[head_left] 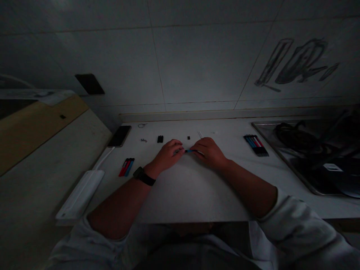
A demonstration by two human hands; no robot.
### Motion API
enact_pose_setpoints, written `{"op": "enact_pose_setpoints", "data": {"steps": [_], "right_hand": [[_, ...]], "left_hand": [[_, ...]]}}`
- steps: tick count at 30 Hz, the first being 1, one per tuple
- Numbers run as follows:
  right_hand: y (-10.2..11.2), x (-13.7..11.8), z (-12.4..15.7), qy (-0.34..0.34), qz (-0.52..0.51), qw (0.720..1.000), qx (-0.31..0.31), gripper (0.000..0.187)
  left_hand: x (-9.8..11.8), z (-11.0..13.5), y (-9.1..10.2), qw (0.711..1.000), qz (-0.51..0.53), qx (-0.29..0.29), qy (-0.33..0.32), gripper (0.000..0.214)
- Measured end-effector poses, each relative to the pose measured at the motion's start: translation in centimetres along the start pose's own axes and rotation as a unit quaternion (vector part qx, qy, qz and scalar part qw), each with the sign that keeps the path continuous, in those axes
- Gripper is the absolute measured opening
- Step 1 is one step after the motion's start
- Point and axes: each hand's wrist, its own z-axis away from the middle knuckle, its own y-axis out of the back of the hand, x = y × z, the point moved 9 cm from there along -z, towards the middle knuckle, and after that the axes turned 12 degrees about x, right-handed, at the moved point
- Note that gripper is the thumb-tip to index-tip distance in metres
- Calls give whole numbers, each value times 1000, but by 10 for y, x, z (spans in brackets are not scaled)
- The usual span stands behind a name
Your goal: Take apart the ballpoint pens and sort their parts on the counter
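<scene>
Over the middle of the white counter, my left hand point(168, 154) and my right hand point(210, 153) hold a thin blue and black pen point(189, 151) level between them. The fingers of each hand are closed on one end of it, and they hide much of its length. Just beyond my right hand lie thin pale sticks point(200, 134), possibly pen refills. A small dark square piece point(188, 138) lies past the gap between my hands. Short black parts point(160, 139) stand together beyond my left hand, with tiny grey pieces point(143, 140) farther left.
Red and blue pen barrels point(126, 167) lie left of my watch. A phone point(120, 136) is cabled to a white power strip point(80, 195). At right, a group of assembled-looking pens point(255, 145) lies beside a metal-rimmed sink point(284, 161) holding dark items. A wall closes the back.
</scene>
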Motion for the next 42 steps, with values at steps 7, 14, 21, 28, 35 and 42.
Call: {"op": "enact_pose_setpoints", "data": {"steps": [7,14,21,28,35,42], "right_hand": [[-3,2,3,3,1,1000,-1,20],[-3,1,3,8,12,1000,-3,18],[7,16,3,-34,10,999,39,33],[9,27,3,-82,-25,996,40,18],[11,49,11,-214,-115,965,94,33],[-16,65,24,-408,-376,826,94,27]], "left_hand": [[0,-1,2,1000,3,12,-1,12],[4,-2,4,1000,10,20,-1,6],[-2,-5,14,997,19,64,27,14],[-8,-4,12,996,39,62,45,15],[-11,-5,13,992,80,80,54,20],[-6,-4,7,988,119,66,68,24]]}}
